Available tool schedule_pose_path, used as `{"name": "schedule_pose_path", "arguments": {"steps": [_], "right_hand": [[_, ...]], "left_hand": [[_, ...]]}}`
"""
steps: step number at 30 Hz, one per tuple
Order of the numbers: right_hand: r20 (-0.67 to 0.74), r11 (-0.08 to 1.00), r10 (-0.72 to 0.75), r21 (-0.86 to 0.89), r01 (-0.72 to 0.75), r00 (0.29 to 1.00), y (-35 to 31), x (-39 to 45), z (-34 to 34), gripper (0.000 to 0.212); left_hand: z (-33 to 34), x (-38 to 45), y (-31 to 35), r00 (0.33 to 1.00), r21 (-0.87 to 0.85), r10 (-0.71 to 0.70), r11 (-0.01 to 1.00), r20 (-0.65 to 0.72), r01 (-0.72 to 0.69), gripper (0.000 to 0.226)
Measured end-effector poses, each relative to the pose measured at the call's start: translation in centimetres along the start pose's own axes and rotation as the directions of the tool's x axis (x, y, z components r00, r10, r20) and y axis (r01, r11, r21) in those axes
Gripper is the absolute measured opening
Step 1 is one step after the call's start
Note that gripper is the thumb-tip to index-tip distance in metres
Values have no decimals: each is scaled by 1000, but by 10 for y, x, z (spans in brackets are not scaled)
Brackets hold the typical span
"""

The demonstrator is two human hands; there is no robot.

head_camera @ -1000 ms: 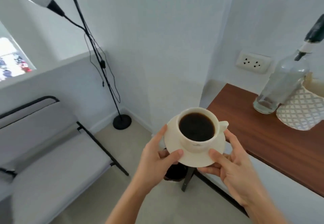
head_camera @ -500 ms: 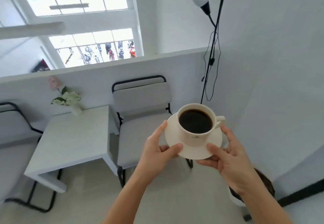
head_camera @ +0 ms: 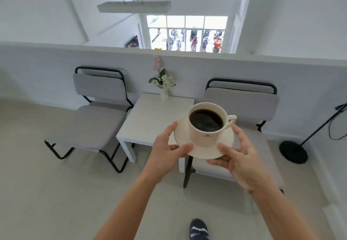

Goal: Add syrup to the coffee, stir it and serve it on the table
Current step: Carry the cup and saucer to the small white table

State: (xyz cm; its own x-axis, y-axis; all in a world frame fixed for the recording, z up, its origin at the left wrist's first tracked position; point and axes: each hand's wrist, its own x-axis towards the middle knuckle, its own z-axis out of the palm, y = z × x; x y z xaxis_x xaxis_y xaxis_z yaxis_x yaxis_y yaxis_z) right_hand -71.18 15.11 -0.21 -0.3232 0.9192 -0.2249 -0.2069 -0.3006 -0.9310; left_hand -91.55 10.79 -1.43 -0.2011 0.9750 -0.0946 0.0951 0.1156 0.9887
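Note:
A cream cup (head_camera: pixel 203 138) full of black coffee stands upright on a cream saucer (head_camera: pixel 224 145), its handle pointing right. Both are held in the air in front of a small white table (head_camera: pixel 150 119). My left hand (head_camera: pixel 167 150) grips the saucer's left rim, thumb on top. My right hand (head_camera: pixel 238 157) grips its right front rim, fingers underneath. No spoon or syrup bottle is in view.
A vase of flowers (head_camera: pixel 163 87) stands at the table's far edge. Grey chairs flank the table, one on the left (head_camera: pixel 97 115) and one on the right (head_camera: pixel 242 104). A black floor lamp base (head_camera: pixel 293 152) sits at the right. My foot (head_camera: pixel 198 230) shows below.
The view has swung left, away from the wooden counter and the bottle, until the white table and both chairs lie straight ahead. Both hands keep the same hold on the saucer.

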Motion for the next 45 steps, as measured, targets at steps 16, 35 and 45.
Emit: {"name": "schedule_pose_path", "arguments": {"steps": [16, 35, 45], "right_hand": [[238, 981, 169, -134, -140, 957, 17, 276, 143, 68], [-72, 973, 179, -136, -187, 981, 125, 519, 261, 63], [-164, 951, 198, -207, -230, 966, 225, 586, 228, 66]], "left_hand": [[-167, 200, -47, 958, -32, -79, 997, -275, 73, 88], [-330, 462, -155, 994, 36, -105, 994, -10, 105, 79], [-316, 525, -265, 973, 14, -222, 975, 66, 222, 78]]}}
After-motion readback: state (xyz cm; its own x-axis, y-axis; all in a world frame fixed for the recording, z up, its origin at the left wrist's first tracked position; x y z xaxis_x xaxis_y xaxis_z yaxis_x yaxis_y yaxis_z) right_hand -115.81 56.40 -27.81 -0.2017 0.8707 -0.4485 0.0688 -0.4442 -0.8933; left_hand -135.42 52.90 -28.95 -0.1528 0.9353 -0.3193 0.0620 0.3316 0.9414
